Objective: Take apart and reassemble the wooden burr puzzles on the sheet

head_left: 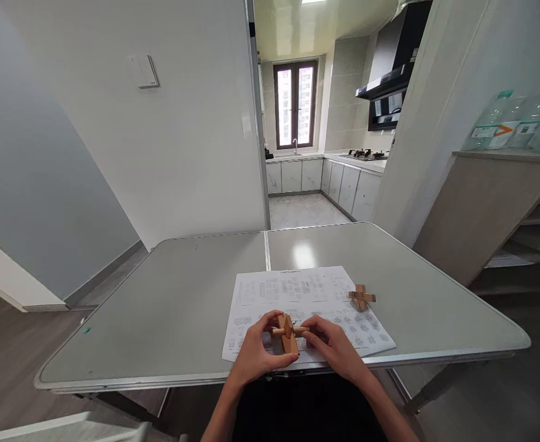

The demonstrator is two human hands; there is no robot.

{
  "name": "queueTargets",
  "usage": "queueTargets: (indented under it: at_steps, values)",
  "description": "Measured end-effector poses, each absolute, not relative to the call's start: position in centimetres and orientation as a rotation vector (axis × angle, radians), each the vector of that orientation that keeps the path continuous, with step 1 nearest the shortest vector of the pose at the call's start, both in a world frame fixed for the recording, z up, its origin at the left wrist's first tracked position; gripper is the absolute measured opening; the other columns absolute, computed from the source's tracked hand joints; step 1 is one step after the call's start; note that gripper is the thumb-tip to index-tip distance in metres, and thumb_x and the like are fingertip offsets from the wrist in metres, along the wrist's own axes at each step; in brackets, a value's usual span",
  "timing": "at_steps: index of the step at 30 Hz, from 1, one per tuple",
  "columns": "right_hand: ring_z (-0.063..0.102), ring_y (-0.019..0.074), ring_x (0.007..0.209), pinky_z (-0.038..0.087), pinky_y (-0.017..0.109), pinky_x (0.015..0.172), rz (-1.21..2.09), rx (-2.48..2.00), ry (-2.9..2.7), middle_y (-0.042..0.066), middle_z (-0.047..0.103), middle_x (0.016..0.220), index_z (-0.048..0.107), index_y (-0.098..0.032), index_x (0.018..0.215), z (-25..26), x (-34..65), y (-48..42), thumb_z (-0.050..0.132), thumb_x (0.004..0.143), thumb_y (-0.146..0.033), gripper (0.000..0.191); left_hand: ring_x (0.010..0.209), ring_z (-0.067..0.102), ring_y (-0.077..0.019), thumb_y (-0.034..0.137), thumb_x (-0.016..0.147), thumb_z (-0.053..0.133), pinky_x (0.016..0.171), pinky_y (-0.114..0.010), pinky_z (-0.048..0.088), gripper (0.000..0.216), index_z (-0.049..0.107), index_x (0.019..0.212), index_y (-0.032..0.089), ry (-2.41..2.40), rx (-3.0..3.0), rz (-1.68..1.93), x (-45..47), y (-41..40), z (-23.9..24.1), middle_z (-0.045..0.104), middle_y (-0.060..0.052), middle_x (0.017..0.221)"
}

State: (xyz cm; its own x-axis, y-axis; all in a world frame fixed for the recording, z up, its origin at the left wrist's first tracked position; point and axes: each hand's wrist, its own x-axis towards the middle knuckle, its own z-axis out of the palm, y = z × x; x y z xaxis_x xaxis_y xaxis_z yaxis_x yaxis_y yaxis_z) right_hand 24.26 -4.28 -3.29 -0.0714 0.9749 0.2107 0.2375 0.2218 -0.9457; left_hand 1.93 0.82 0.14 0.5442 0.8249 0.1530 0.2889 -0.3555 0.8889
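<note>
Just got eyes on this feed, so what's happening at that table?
A person is handling a small wooden piece with both hands, just above a printed sheet on the table. The left hand holds it between thumb and fingers, while the right hand has its fingertips at the right end of a thin rod that crosses the piece. A second wooden piece, cross-shaped, lies at the sheet's right edge, with neither hand on it.
</note>
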Motion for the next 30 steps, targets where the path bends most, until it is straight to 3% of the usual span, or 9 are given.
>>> queueTargets:
  at_steps: [24, 30]
  values:
    - [0.063, 0.0191, 0.073, 0.047, 0.029, 0.069, 0.948, -1.198, -1.546, 0.001, 0.070, 0.083, 0.068, -0.023, 0.096, -3.2, 24.0, -4.4, 0.060, 0.098, -0.047, 0.026, 0.113, 0.066, -0.0270, 0.026, 0.069, 0.084, 0.104, -0.044, 0.052, 0.074, 0.057, 0.138, 0.026, 0.865, 1.831, 0.826, 2.0, 1.4, -0.4, 0.070, -0.006, 0.120]
    - [0.061, 0.0191, 0.072, 0.046, 0.029, 0.067, 0.918, -1.248, -1.564, 0.000, 0.068, 0.079, 0.069, -0.024, 0.097, -2.9, 24.0, -4.4, 0.059, 0.098, -0.050, 0.028, 0.113, 0.065, -0.0287, 0.031, 0.068, 0.086, 0.105, -0.047, 0.051, 0.077, 0.057, 0.139, 0.029, 0.881, 1.949, 0.821, 2.0, 2.0, 1.2, 0.068, -0.007, 0.130]
